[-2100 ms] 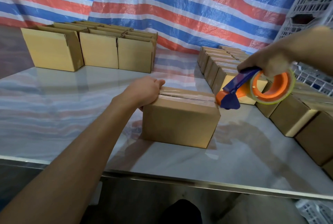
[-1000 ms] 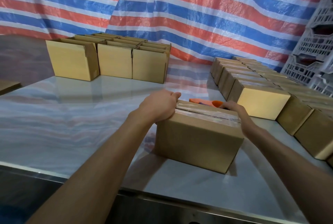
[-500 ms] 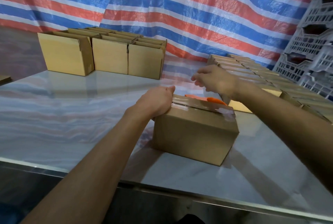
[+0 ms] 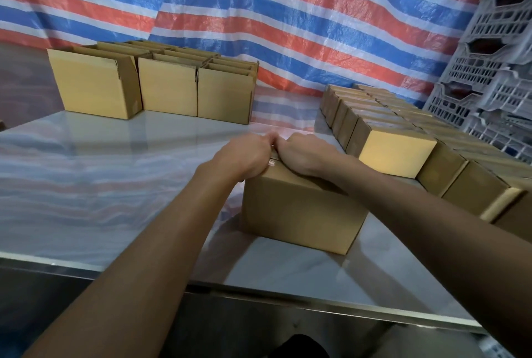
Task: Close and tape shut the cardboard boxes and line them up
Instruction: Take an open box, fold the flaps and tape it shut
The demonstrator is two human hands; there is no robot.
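A closed cardboard box (image 4: pixel 299 213) stands on the glossy table (image 4: pixel 115 173) near its front edge. My left hand (image 4: pixel 244 156) grips the box's upper left end with curled fingers. My right hand (image 4: pixel 308 156) lies across the top of the box right beside the left hand, pressing down at that same end; its fingertips are hidden. Both hands and my right forearm cover the taped seam. The tape dispenser is out of sight.
Three open boxes (image 4: pixel 169 90) stand in a row at the back left. Several closed boxes (image 4: pixel 397 153) are lined up along the right side, close to the box I hold. White plastic crates (image 4: pixel 495 70) are stacked at the far right. A striped tarp hangs behind.
My right hand has put down the tape dispenser behind the box, then come over the top to the left end beside my left hand. The left hand has stayed on the box.
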